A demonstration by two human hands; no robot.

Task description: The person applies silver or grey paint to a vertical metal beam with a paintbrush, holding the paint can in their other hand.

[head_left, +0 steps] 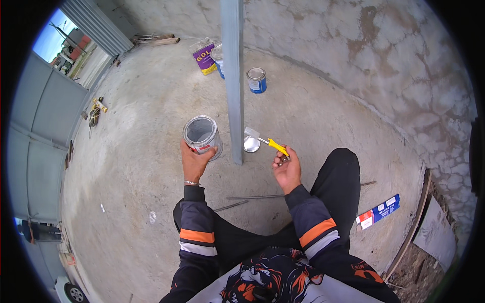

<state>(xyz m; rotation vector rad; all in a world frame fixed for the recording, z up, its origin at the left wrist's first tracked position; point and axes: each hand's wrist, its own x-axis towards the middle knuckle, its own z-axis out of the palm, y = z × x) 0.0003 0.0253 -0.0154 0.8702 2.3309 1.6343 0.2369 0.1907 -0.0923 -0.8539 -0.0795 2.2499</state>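
My left hand (pixel 196 162) is wrapped round an open paint can (pixel 214 147), tilted so its grey-coated inside shows. In my right hand (pixel 288 171) is a small paint roller (pixel 277 146) with a yellow handle, a thin metal neck and a pale grey head. The roller's head is near the grey metal post (pixel 234 86), which stands upright between my two hands. Below the roller head, a round shiny lid (pixel 251 145) lies on the concrete floor beside the foot of the post.
A blue can (pixel 256 81) stands beyond the post. Near it are a purple-and-yellow tin (pixel 204 58) and another can (pixel 217 53), partly hidden. Thin metal rods (pixel 255 197) lie before my knees. A blue-and-white box (pixel 378 212) is at right, and a rough wall (pixel 343 45) behind.
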